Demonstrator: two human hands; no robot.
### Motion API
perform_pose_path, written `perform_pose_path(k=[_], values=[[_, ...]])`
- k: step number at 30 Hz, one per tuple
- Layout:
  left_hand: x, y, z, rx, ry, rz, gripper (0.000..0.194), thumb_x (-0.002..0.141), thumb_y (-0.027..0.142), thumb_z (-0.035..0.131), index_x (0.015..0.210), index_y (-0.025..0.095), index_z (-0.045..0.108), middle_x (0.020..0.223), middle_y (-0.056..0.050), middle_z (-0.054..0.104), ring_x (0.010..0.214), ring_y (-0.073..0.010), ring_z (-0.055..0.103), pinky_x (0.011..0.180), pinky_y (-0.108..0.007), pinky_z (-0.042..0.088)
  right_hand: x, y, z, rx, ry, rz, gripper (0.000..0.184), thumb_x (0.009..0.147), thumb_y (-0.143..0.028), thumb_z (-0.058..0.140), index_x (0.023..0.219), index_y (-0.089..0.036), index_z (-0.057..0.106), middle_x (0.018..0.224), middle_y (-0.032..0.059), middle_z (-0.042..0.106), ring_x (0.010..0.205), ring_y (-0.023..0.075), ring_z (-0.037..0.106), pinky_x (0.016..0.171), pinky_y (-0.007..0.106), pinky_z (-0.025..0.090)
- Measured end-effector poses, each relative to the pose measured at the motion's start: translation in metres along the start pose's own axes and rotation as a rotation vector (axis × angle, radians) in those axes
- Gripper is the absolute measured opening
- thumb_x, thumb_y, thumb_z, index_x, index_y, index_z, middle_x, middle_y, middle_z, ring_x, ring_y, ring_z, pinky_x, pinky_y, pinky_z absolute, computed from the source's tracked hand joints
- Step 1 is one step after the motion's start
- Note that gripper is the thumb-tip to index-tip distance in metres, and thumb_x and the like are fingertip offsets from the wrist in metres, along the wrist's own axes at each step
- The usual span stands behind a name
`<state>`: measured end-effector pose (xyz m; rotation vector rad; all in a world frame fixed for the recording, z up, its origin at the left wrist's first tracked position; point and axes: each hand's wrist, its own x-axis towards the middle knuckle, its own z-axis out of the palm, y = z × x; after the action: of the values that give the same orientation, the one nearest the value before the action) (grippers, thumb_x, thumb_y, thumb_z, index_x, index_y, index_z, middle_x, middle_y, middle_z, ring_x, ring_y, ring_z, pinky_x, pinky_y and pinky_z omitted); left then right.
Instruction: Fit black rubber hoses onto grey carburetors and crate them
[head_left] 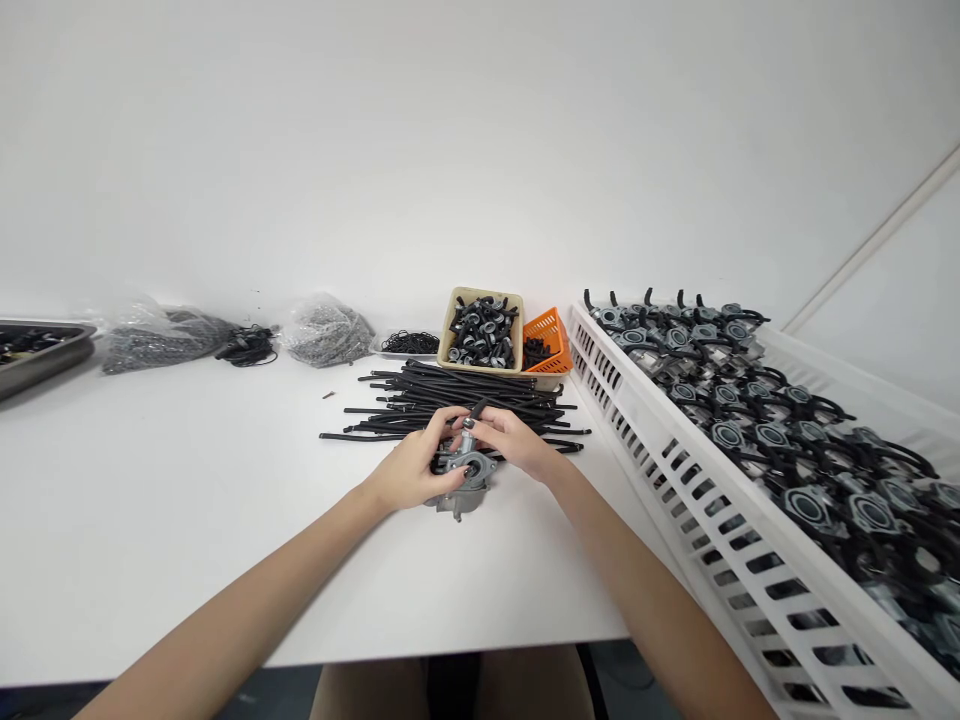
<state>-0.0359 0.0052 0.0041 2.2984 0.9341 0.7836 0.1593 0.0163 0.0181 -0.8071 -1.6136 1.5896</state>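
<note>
At the desk (187,520), a crate (690,440) was filled with carburetors (726,435), a bin (481,371) with fittings (484,330); one carburetor (466,494) was pinched by left hand (411,470) and right hand (519,442)

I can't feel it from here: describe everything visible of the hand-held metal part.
The metal part is grey and looks cast, with a rounded lower body and a flange around a dark opening. The left hand grips its side, thumb against the flange; the right hand is at its top, beside a black piece. It is nearer than the black tubes; contact with the table is unclear.
</note>
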Motion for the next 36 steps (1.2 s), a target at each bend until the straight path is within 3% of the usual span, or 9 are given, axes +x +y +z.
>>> perform_pose_path(k=[36], values=[[0.0002, -0.0003, -0.0001, 0.000, -0.005, 0.002, 0.063, 0.080, 0.027, 0.058, 0.134, 0.022, 0.027, 0.092, 0.000, 0.060, 0.083, -0.0192, 0.063, 0.079, -0.030, 0.047, 0.0008, 0.0016, -0.0005, -0.001, 0.004, -0.017, 0.040, 0.082, -0.048, 0.065, 0.102, -0.014, 0.064, 0.081, 0.0048, 0.071, 0.082, 0.0193, 0.068, 0.081, 0.034, 0.053]])
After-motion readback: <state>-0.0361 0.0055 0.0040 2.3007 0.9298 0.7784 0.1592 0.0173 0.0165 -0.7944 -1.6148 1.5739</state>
